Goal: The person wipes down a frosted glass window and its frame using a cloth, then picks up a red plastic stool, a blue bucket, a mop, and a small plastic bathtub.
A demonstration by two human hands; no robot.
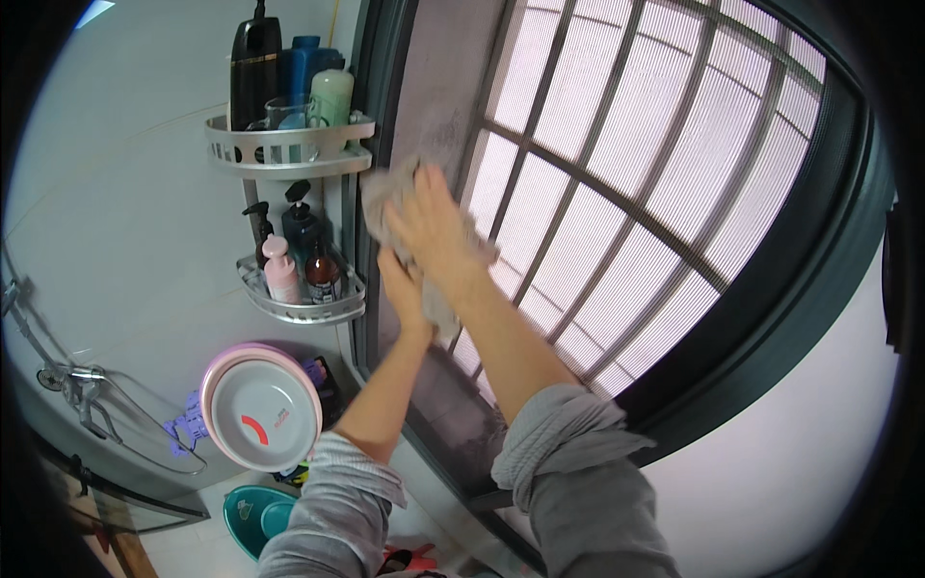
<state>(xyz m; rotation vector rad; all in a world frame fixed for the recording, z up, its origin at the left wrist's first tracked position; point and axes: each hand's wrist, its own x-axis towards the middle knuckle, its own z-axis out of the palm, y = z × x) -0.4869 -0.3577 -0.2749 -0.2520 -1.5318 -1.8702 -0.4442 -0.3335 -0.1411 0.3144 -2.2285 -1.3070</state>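
Note:
A crumpled grey-beige cloth is bunched up against the glass near the left side of a dark-framed window. My right hand lies over the cloth, gripping it with fingers pointing up; motion blurs them. Just below and to the left, my left hand holds the cloth's lower part, its fingers partly hidden. One end of the cloth hangs between my wrists. Dark bars cross behind the ribbed, translucent pane, and dark smudges mark the window's grey strip beside them.
Two metal corner shelves hold several bottles close to my left. Lower down hang stacked washbasins beside a shower mixer and hose. A teal basin stands on the tiled floor.

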